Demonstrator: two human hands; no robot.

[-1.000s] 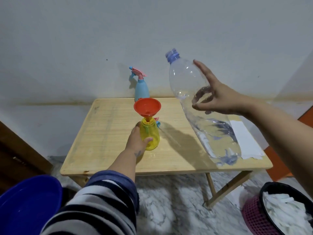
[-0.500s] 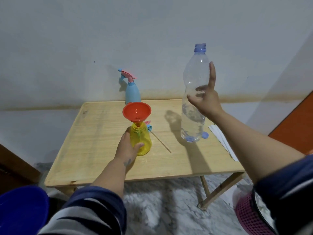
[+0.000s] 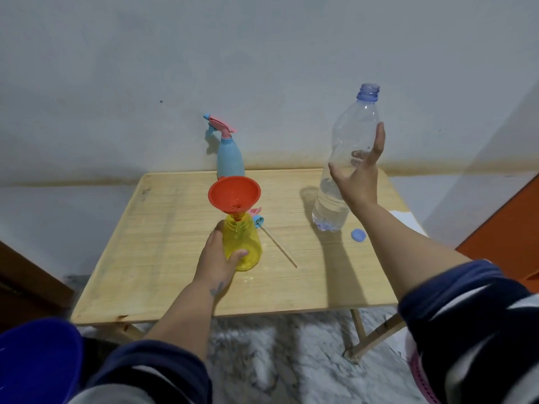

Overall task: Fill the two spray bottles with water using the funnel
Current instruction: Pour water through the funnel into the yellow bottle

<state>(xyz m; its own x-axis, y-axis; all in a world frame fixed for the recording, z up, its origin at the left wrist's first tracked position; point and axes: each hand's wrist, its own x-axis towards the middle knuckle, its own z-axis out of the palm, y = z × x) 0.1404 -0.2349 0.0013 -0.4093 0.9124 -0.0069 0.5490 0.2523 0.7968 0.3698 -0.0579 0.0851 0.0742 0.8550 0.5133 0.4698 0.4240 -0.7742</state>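
Observation:
A yellow spray bottle [image 3: 245, 246] stands mid-table with a red funnel [image 3: 233, 193] seated in its neck. My left hand [image 3: 214, 263] grips its body from the left. Its pink and blue spray head [image 3: 256, 218] lies just behind it, dip tube pointing right. A light blue spray bottle [image 3: 230, 158] with its head on stands at the table's back edge. A clear, uncapped water bottle [image 3: 350, 126], about a third full, stands upright on the right. My right hand [image 3: 358, 182] curves loosely around it with the fingers spread.
The blue bottle cap [image 3: 358, 235] lies on the wooden table [image 3: 163, 258] beside the water bottle. White paper [image 3: 405, 220] sits at the right edge. A blue basin [image 3: 35, 363] is at the lower left, a pink basket [image 3: 420, 377] at the lower right.
The water bottle went from tilted in the air to standing upright on the table, and my right hand has loosened around it. My left hand stayed on the yellow bottle.

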